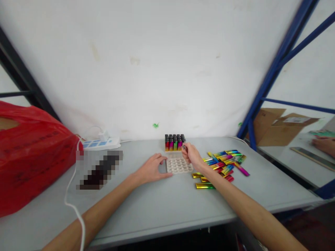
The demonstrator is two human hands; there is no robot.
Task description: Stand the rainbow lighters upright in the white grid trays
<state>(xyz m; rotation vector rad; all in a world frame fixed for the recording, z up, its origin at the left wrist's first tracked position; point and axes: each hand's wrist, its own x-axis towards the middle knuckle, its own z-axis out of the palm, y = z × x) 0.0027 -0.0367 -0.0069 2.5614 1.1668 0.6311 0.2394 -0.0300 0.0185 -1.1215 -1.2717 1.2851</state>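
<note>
A white tray (179,166) with rows of round holes lies on the table. My left hand (153,169) spans the tray's left end, thumb at the near edge and fingers at the far corner, gripping it. Above the tray's far right side, my right hand (192,155) is closed around a lighter (184,147); only its metallic tip shows, the rest hidden by my fingers. Just behind the tray stands a block of upright lighters (175,142) with black tops and colourful bodies. To the right lies a loose pile of shiny, multicoloured metallic sleeves (225,164), partly behind my right forearm.
At the left are a red plastic bag (34,157), a white power strip (102,143) and a white cable (69,202). A pixelated dark patch covers something there. Blue frame posts (272,69), a cardboard box (272,127) and another person's hand (324,144) are at the right.
</note>
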